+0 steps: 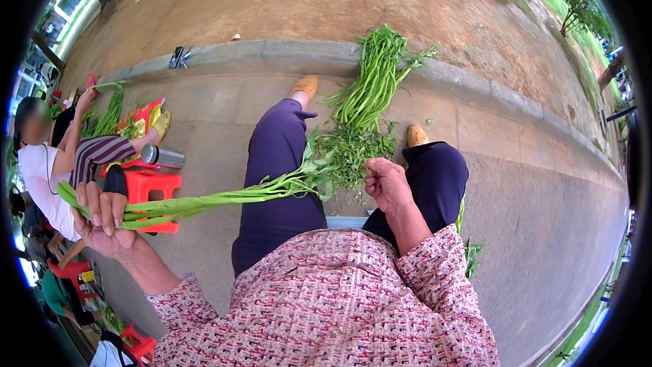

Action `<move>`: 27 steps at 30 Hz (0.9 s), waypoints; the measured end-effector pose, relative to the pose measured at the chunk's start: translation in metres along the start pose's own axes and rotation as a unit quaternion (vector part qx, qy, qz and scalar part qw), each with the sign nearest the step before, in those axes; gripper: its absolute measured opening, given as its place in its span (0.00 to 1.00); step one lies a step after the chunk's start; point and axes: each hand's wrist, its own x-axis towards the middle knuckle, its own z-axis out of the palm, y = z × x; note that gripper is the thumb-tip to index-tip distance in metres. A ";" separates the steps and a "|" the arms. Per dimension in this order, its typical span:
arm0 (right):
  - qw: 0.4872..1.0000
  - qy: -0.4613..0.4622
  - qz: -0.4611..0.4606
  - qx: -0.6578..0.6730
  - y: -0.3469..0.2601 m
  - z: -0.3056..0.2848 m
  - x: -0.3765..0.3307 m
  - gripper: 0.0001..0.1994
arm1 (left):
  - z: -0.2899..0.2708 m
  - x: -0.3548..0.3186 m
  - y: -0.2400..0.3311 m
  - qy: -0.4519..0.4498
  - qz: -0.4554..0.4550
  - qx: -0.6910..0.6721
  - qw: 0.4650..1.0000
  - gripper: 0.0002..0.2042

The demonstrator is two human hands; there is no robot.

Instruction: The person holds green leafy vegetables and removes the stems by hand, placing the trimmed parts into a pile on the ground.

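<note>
My left hand [103,219] is closed around the thick ends of a bunch of water spinach [210,201], held out to the left. The bunch stretches across my left thigh, its leafy tips between my knees. My right hand [388,187] is raised beside those tips, apart from them, with its fingers curled into a pinch; whatever they hold is too small to make out. Below it on the ground lies a heap of loose leaves [350,149]. Just beyond, a larger pile of long green stems [375,81] leans over the curb.
A low concrete curb [272,51] runs across in front, with bare earth past it. To my left, a seated person [47,163] handles greens near a red plastic stool [153,187] and a metal flask [163,156]. More stems [472,255] lie by my right leg.
</note>
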 end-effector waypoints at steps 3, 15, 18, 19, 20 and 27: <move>1.000 -0.005 -0.006 0.019 -0.001 -0.017 0.002 0.04 | -0.012 0.001 0.004 0.008 -0.008 0.002 1.000 0.07; 0.984 -0.149 -0.023 -0.099 0.010 -0.002 -0.008 0.05 | -0.032 -0.003 0.009 0.052 -0.026 -0.005 0.998 0.08; 0.971 -0.188 -0.004 -0.148 0.019 0.015 -0.019 0.05 | -0.033 -0.002 0.009 0.047 -0.033 -0.015 0.998 0.08; 0.963 -0.215 -0.020 -0.163 0.026 0.016 -0.016 0.04 | -0.032 -0.002 0.009 0.048 -0.034 -0.013 0.998 0.08; 0.959 -0.224 -0.019 -0.173 0.029 0.021 -0.017 0.04 | -0.031 -0.002 0.008 0.051 -0.035 -0.013 0.998 0.08; 0.870 -0.250 -0.199 -0.377 0.047 0.044 -0.020 0.07 | -0.032 -0.005 0.008 0.077 -0.044 -0.019 0.996 0.08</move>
